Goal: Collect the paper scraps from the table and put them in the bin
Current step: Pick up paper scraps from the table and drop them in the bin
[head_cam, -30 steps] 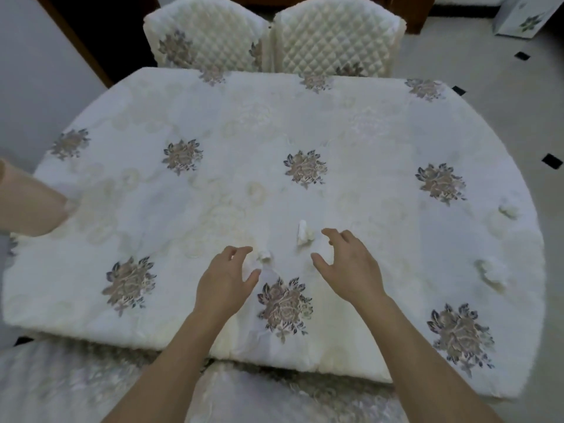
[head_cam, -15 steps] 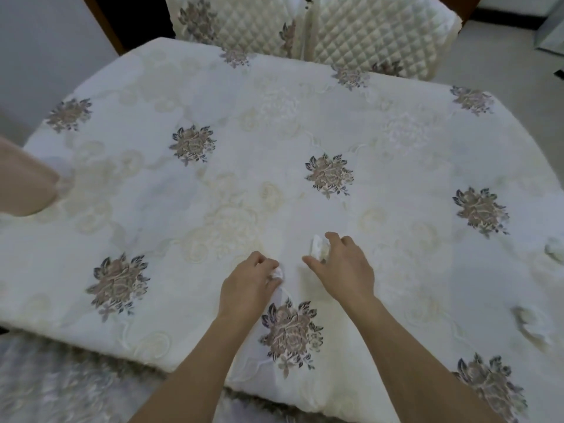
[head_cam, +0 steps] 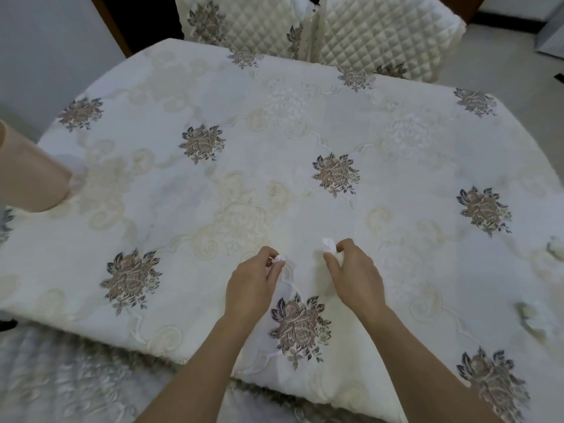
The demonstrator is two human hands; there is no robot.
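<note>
Looked down, in the head view, on a rounded table under a cream embroidered tablecloth (head_cam: 274, 141) sewn with brown-and-grey flower clusters; found two bare forearms reaching in over the near edge, backs of the hands up; saw the left hand (head_cam: 251, 285) with fingers curled, pinching a small white crumpled paper scrap (head_cam: 279, 259) between thumb and fingertips, low over the cloth; saw the right hand (head_cam: 355, 274) near it but apart, likewise curled, pinching a larger white crumpled paper scrap (head_cam: 329, 244) between thumb and forefinger, the paper sticking up past the fingertips; could not tell whether either scrap touched the cloth; noted one flower cluster on the cloth between the two wrists; made out a pale crumpled paper lump (head_cam: 554, 248) at the right edge of the frame and a blurred white paper lump (head_cam: 532, 319) nearer the table's near side, both lying on the cloth well apart from the hands; saw a cream quilted chair back (head_cam: 244, 22) and a second quilted chair back (head_cam: 381, 32) side by side against the table's far side; found a smooth peach-coloured shape (head_cam: 30, 178) at the left edge, its end meeting the tablecloth; could not tell what it was; noted blurred grey-white patterned fabric (head_cam: 61, 386) below the table's near edge.
</note>
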